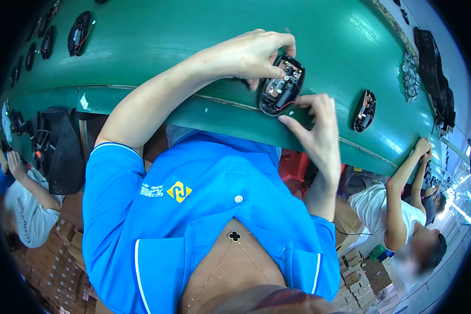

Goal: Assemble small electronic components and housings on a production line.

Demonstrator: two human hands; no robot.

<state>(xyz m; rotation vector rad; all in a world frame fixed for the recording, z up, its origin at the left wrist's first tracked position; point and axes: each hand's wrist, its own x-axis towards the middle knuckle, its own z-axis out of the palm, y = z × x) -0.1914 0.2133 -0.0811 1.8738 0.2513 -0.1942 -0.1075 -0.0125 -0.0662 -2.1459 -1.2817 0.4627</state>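
Black shell (pixel 282 86) is at 12 o'clock over the bench (pixel 167 26) edge, left hand (pixel 256 52) clamped on, right hand (pixel 319 123) half-open by its red wire (pixel 288 105), guts in, looks like closing up's left.

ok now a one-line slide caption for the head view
Left hand holding an open black casing at a green table, right hand at its lower end.

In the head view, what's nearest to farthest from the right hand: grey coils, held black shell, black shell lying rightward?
1. Held black shell, just left.
2. Lying black shell, to the right.
3. Grey coils, far right.
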